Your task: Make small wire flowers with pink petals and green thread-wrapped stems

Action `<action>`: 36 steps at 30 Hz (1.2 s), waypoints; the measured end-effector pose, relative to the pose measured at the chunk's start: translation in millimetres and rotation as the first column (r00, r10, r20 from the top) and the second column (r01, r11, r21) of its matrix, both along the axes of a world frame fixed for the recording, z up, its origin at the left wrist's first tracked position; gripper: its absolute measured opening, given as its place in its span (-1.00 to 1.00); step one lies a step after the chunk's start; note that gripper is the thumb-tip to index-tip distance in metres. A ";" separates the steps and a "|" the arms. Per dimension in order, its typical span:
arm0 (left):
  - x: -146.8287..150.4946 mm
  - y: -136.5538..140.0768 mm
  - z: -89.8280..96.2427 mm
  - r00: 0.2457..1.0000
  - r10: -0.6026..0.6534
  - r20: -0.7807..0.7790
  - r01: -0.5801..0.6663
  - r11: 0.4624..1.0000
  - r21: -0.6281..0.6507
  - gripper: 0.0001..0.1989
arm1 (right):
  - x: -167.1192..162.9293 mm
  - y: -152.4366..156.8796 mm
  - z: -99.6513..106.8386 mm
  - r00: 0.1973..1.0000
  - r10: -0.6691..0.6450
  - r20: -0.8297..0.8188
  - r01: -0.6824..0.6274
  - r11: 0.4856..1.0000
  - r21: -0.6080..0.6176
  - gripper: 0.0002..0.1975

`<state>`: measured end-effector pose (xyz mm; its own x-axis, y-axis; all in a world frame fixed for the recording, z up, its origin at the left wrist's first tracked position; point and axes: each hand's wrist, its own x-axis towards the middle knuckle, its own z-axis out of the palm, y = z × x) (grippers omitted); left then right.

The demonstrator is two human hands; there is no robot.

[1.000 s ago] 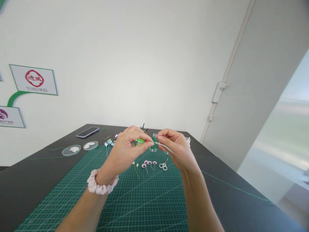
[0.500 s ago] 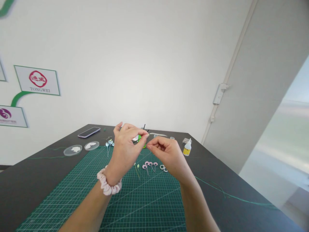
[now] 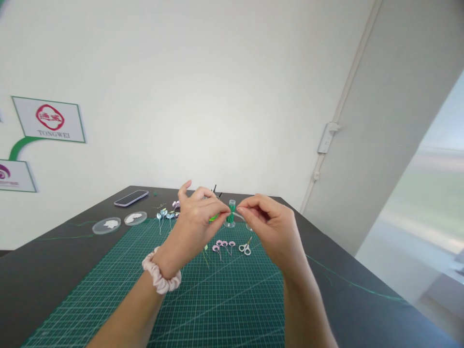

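My left hand (image 3: 201, 217), with a pale scrunchie (image 3: 161, 275) on its wrist, is raised above the cutting mat (image 3: 217, 299), thumb and forefinger pinched together. Facing it, my right hand (image 3: 270, 224) is also closed in a pinch, a small gap away. A short whitish strand (image 3: 239, 215) shows between the fingertips; whether a hand grips it I cannot tell. Behind the gap stands a spool of green thread (image 3: 232, 220). Below lie several pink petal pieces on wire stems (image 3: 224, 245), small white-handled scissors (image 3: 245, 248) and a green leaf on a stem (image 3: 206, 248).
Blue leaf pieces on stems (image 3: 165, 215) lie at the mat's far left edge. Two shallow clear dishes with white pieces, one nearer (image 3: 106, 226), one farther (image 3: 135, 218), sit left of it. A phone (image 3: 131, 197) lies behind them. Green thread (image 3: 351, 285) trails across the table's right side.
Both hands have shifted right and moved slightly apart, still pinched. The green spool and whole scissors have come into sight, while the glue bottle is now hidden behind my right hand.
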<state>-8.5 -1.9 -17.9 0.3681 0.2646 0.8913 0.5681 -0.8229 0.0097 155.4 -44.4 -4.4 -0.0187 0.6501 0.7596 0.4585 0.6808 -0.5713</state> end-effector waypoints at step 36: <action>-2.3 5.1 -0.9 0.998 0.057 -0.008 -0.056 0.996 0.075 -0.87 | -2.6 -2.6 -3.2 0.993 -0.018 0.116 0.022 0.999 -0.034 -0.82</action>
